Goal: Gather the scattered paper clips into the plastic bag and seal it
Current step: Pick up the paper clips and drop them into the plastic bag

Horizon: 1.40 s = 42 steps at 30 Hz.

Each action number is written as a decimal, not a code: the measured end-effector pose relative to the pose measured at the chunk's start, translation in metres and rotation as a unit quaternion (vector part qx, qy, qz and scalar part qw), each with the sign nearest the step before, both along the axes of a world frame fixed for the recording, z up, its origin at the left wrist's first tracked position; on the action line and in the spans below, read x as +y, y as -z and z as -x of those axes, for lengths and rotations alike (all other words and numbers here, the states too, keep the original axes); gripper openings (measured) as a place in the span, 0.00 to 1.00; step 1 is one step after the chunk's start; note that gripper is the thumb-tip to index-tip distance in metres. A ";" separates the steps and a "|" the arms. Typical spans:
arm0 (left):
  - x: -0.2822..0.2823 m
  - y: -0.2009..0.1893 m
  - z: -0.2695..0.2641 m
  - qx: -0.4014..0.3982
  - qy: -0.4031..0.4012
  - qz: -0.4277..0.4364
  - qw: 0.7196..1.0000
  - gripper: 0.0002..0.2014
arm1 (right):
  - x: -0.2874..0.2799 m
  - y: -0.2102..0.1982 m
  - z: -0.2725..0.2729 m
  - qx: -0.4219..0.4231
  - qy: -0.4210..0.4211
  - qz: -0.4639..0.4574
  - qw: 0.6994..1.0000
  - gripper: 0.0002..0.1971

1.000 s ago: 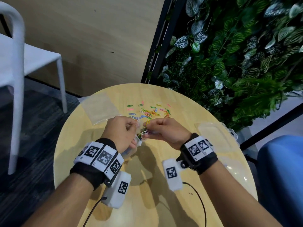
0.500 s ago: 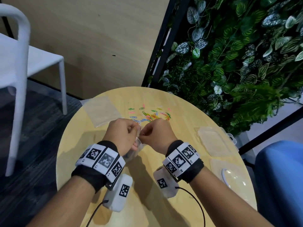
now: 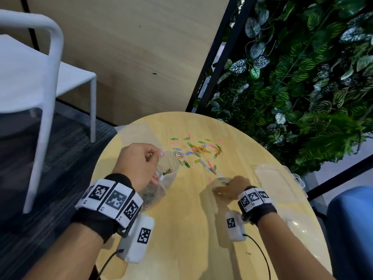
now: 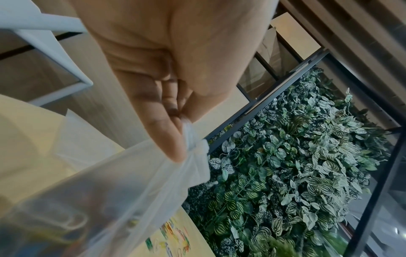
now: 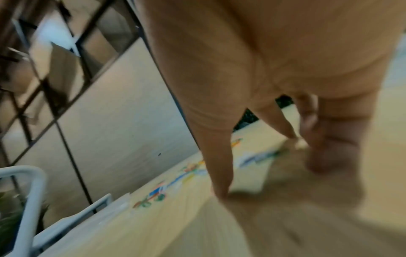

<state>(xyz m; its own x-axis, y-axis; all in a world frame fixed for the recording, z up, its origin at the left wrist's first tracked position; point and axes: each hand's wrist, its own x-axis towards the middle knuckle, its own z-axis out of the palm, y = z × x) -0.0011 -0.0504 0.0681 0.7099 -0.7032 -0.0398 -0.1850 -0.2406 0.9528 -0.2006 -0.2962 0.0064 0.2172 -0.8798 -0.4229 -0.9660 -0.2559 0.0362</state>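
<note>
Head view, round wooden table. The left hand, at about 9 o'clock on the tabletop, pinches the rim of the clear plastic bag between thumb and curled fingers; the bag hangs open below the hand, with a few coloured clips visible inside. The scattered paper clips lie in a loose cluster near the table's centre, towards 12 o'clock, just beyond the bag's mouth. The right hand, at about 3 o'clock, is lowered to the table at the near edge of the cluster; its fingers are extended and slightly spread, fingertips at the surface among a few clips. Whether it holds a clip cannot be told: the wrist view is blurred. A clear plastic box lies at 3 o'clock beside the right hand.
</note>
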 end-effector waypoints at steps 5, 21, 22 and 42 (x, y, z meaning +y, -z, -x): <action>0.011 0.004 -0.015 -0.009 -0.022 -0.003 1.000 0.09 | -0.002 0.024 -0.027 -0.137 0.001 0.081 0.987 0.31; -0.002 0.005 -0.008 -0.013 -0.003 -0.009 1.000 0.09 | 0.001 0.020 -0.103 -0.062 -0.184 0.111 0.975 0.17; -0.002 0.004 -0.007 -0.011 -0.003 -0.009 1.000 0.09 | 0.001 0.019 -0.102 -0.067 -0.191 0.125 0.971 0.15; -0.022 0.006 0.017 -0.034 0.026 -0.016 0.999 0.09 | 0.027 -0.050 -0.020 -0.708 0.273 -0.354 0.547 0.10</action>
